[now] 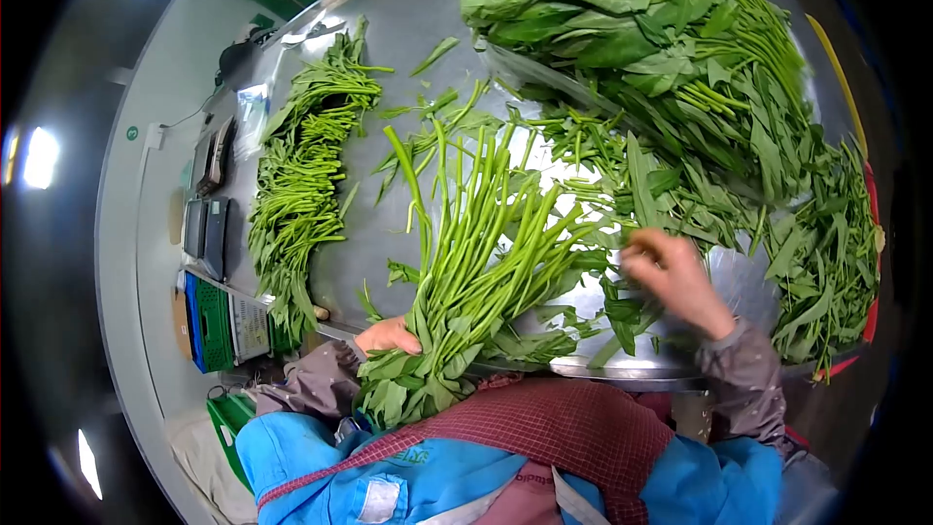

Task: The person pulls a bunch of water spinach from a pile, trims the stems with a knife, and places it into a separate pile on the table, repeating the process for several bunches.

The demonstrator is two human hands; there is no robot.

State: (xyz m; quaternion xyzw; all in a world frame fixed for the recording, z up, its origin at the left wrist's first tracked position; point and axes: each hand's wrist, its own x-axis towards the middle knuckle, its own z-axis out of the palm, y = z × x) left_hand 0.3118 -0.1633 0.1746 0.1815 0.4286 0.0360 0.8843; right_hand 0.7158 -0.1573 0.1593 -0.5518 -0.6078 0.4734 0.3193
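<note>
My left hand (389, 335) is closed around the leafy lower part of a bunch of water spinach (486, 233). The stems of this bunch fan out away from me, and its leaves hang at the table's near edge by my apron. To the right, my right hand (671, 277) is raised over loose leaves with its fingers curled together. Whatever those fingers pinch, if anything, I cannot make out. Leaf scraps (627, 316) lie just below that hand.
A big heap of water spinach (622, 10) covers the far right of the metal table (389, 175). Bundles in a row (311, 165) lie along the left side. Loose trimmings (826, 282) pile at the right edge. Crates (216, 326) stand beyond the left edge.
</note>
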